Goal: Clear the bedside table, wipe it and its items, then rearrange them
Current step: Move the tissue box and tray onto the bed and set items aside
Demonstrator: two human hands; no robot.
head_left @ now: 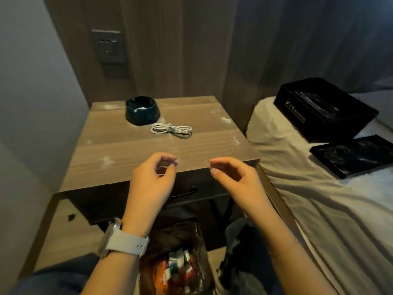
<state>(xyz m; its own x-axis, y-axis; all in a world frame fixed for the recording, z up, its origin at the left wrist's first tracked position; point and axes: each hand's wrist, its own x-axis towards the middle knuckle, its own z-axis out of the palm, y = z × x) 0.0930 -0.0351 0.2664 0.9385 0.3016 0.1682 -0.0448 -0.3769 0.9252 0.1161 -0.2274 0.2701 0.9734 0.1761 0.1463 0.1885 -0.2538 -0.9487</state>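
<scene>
Head view: wooden bench (136, 150) beside the bed (297, 188), top streaked with pale dust patches near the edges. Two items on the bench, both toward the back: dark teal ashtray (142, 110) at back left-centre, something pale inside it, can't tell what; coiled white cable (170, 129) just in front and to the right of the ashtray, near it but not touching, with a thin dark loop at its right end. Left hand (148, 184) hovers over the bench's front edge, fingers (168, 161) loosely curled with thumb close to the fingertips, holding nothing; grey-strapped watch (123, 241) on that wrist. Right hand (234, 182) hovers at the front right corner, fingers (219, 162) also loosely curled toward the thumb, narrow gap, nothing in them; thin bracelet on that wrist. Hands are apart and neither touches the bench top. Drawer front below the top is dark, with a dark handle (185, 191) partly hidden behind the left hand. On the bed: black tissue box (323, 109) at the back, flat black tray (353, 158) just in front of it, both well apart from the bench. Wall socket panel (109, 46) above the bench on the left. Clear bag (180, 267) of colourful small items low in frame between the forearms; contents too blurred to identify.
</scene>
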